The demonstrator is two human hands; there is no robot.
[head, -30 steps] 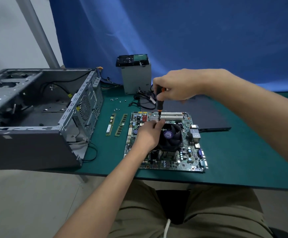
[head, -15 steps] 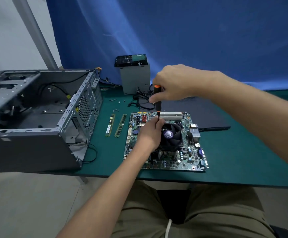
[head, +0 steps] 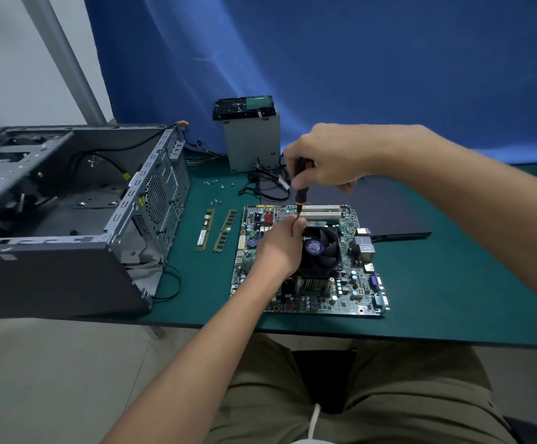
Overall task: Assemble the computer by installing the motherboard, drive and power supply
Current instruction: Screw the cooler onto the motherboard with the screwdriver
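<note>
— At the far corner of the fan (head: 320, 251), what do the fingers (head: 293, 224) do?
— They belong to the left hand (head: 278, 251). They are curled narrow and pinch the thin shaft of the screwdriver (head: 301, 196) at its lower end. The right hand (head: 331, 158) is above and grips the black and orange handle, so the tool stands almost upright.
— And where is the motherboard (head: 347, 294)?
— It lies flat on the green table (head: 453, 299), near the front edge, under both hands. The fan sits on it.
— What is around it?
— Just to the left, two memory sticks (head: 225, 230) lie side by side. Behind them some small screws (head: 216, 184) are scattered. Further back the power supply (head: 251, 142) stands upright with the drive (head: 244, 105) on top, and black cables (head: 267, 184) lie in front of it. A dark side panel (head: 389, 206) lies flat behind the board, to the right. The open case (head: 52, 277) lies on its side at the left end of the table
</note>
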